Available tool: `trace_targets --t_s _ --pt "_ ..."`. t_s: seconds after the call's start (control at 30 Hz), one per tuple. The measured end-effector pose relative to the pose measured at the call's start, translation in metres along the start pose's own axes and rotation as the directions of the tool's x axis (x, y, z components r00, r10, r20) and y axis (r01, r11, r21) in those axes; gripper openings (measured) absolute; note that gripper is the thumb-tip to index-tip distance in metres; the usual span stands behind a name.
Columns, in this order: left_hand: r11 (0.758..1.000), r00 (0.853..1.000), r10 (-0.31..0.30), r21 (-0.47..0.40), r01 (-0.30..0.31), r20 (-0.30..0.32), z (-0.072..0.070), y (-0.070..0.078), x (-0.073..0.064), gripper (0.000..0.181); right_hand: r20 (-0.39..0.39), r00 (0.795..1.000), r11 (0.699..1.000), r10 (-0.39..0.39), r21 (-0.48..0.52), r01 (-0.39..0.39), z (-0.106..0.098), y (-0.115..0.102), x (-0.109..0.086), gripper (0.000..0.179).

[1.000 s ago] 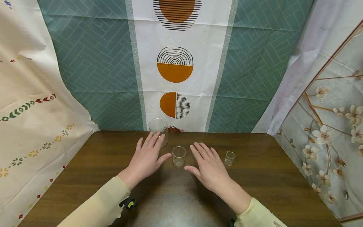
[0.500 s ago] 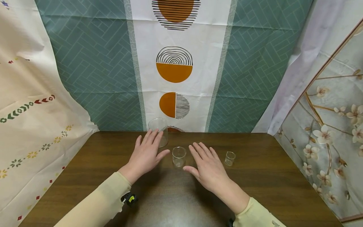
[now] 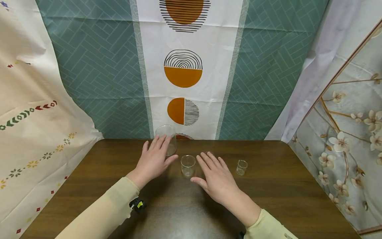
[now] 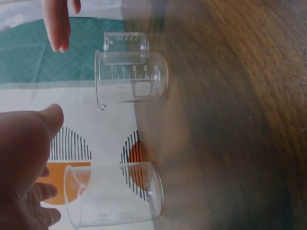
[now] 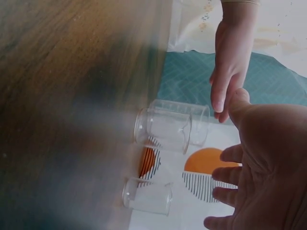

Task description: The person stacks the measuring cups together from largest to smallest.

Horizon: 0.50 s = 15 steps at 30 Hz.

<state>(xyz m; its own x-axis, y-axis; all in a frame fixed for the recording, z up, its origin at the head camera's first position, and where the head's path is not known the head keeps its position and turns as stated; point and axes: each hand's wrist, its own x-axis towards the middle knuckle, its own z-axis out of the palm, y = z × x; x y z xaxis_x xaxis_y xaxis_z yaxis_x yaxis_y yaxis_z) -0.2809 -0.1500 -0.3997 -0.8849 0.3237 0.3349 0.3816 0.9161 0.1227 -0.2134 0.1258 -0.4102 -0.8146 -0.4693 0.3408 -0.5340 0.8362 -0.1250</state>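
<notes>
A large clear glass beaker (image 3: 172,149) stands at the back of the table, partly covered by my left hand (image 3: 152,163) in the head view. That hand hovers with fingers spread and holds nothing. Between my hands stands a medium beaker (image 3: 188,166); its white graduations show on the medium beaker (image 4: 132,79) in the left wrist view. My right hand (image 3: 219,181) is held out over the table, fingers extended, gripping nothing. Just past its fingertips a glass rim (image 3: 210,153) peeks out, mostly hidden. To the right sits a small beaker (image 3: 242,167).
The dark wooden table (image 3: 185,212) ends at a teal and white patterned curtain (image 3: 191,89). A cream cloth (image 3: 44,132) hangs on the left, and a floral cloth (image 3: 343,149) on the right.
Both hands have drifted slightly to the left while staying spread above the table. The beakers have stayed where they were.
</notes>
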Motion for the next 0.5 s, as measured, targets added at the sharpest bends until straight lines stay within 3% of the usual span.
trace_targets --t_s 0.5 --pt "1.0 0.999 -0.017 -0.008 0.018 0.034 0.003 -0.0025 0.0052 0.088 0.015 1.0 1.0 -0.009 0.014 0.009 0.0025 -0.0008 0.001 0.081"
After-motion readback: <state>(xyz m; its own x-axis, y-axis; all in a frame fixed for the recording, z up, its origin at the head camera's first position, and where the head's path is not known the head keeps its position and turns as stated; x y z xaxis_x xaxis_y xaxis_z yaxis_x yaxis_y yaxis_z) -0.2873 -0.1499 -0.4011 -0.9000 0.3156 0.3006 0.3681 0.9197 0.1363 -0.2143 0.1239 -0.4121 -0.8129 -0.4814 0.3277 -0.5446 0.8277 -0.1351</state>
